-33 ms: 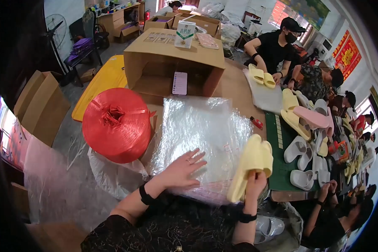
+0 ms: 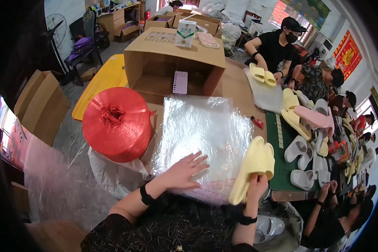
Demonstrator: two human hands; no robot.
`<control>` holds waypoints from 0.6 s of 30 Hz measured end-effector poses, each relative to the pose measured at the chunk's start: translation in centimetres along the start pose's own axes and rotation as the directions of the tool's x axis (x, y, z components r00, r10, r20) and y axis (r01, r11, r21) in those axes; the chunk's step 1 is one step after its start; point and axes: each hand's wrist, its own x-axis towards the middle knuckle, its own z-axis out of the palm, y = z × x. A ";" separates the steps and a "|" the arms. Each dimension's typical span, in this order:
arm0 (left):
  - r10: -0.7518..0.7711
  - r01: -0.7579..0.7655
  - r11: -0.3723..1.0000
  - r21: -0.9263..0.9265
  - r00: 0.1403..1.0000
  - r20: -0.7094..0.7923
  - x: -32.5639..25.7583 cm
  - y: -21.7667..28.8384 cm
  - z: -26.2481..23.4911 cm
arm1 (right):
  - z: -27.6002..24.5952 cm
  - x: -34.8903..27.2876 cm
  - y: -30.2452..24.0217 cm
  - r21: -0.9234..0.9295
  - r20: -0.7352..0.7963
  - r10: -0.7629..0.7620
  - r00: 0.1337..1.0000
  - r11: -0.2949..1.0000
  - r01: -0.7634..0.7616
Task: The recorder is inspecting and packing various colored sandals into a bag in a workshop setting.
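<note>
Presently | hands [image 2: 181, 171]: 2 | 1 over clear plastic [image 2: 195, 126] | 1 gripping 2 slippers [image 2: 247, 176]

On our brown worktop [image 2: 238, 86] we see clear plastic bags [image 2: 197, 130], a cardboard box [image 2: 168, 44], a small red object [image 2: 257, 122] and, possibly, the red twine roll [image 2: 117, 130].

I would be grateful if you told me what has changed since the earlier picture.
Very little: the right hand and the yellow slippers it holds have shifted slightly right and toward the person. The left hand, spread over the clear plastic bags, has edged slightly right. Nothing was grasped or released. The red twine roll and cardboard box stayed put.
</note>
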 end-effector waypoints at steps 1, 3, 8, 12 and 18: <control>0.009 -0.010 0.999 0.037 1.000 0.016 -0.4 -0.3 1.3 | -0.7 -0.6 0.3 0.107 0.001 0.009 1.000 0.994 -0.009; 0.016 -0.018 0.997 0.070 0.999 0.037 -0.5 -0.9 2.9 | -1.8 -1.9 0.8 0.211 0.006 0.021 1.000 0.977 -0.022; -0.087 0.091 0.995 0.040 0.993 -0.082 1.0 -1.3 4.8 | -4.2 -4.5 2.5 0.437 0.037 0.018 0.999 0.899 -0.032; -0.261 0.228 0.926 -0.302 0.963 -0.073 2.8 -1.4 3.8 | -5.6 -4.9 -2.0 0.388 0.157 -0.123 0.980 0.920 0.053; -0.460 0.334 0.578 -0.744 0.887 0.042 4.4 -1.7 2.2 | -4.7 -4.8 -5.7 0.197 0.574 -0.343 0.744 0.939 0.282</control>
